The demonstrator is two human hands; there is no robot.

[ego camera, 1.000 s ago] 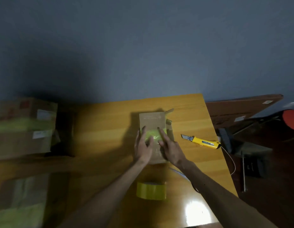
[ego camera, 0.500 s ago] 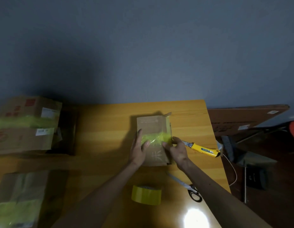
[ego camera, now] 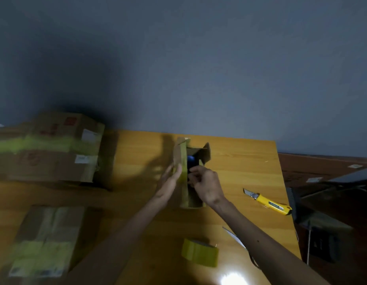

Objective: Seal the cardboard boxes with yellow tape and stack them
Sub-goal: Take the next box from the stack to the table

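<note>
The small cardboard box point(ego camera: 183, 182) stands in the middle of the wooden table point(ego camera: 240, 161), turned so its open side faces right, with flaps sticking out at the far end. A strip of yellow tape runs over its left face. Something blue point(ego camera: 190, 158) shows inside. My left hand point(ego camera: 170, 179) lies flat against the taped left face with straight fingers. My right hand point(ego camera: 207, 186) has its fingers curled at the edge of the opening, pinching the box there. The yellow tape roll point(ego camera: 200, 253) lies near the front edge, between my forearms.
Two taped boxes point(ego camera: 49, 149) are stacked at the far left, and another taped box point(ego camera: 44, 241) lies at the near left. A yellow utility knife point(ego camera: 269, 204) rests at the right. Scissors point(ego camera: 234, 236) peek out under my right forearm. The table's right edge drops to dark clutter.
The box has been turned from lying flat with the taped face up onto its side, opening now showing. My right hand moved from pressing the tape to the open edge.
</note>
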